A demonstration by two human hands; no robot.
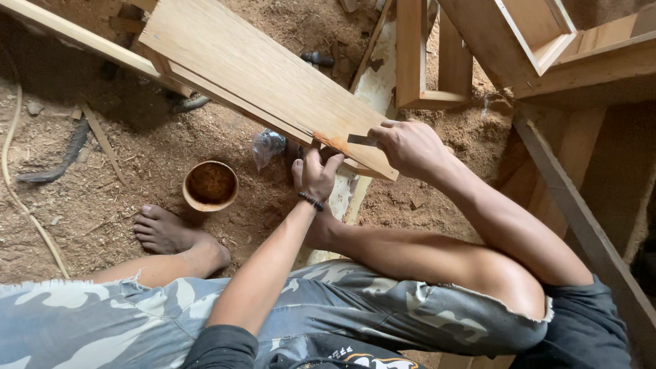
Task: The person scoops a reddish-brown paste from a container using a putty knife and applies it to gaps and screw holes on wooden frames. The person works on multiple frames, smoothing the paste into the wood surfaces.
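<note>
Head view: smooth board (253,68) slanting centre, over sawdust floor (137,147). Left hand (314,174) gripping its near corner from below; right hand (410,147) pinching flat blade (361,139) on top. Round brown bowl (210,185) near left; wooden frames (437,61) far right.

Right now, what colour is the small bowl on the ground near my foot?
The bowl is reddish-brown, with a paler tan rim; the head view shows it.

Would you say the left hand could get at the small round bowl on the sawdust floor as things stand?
Probably yes. The left hand rests under the near edge of the wooden panel, and the bowl sits just to its left on open sawdust. Only a clear plastic bag lies nearby, not between them.
</note>
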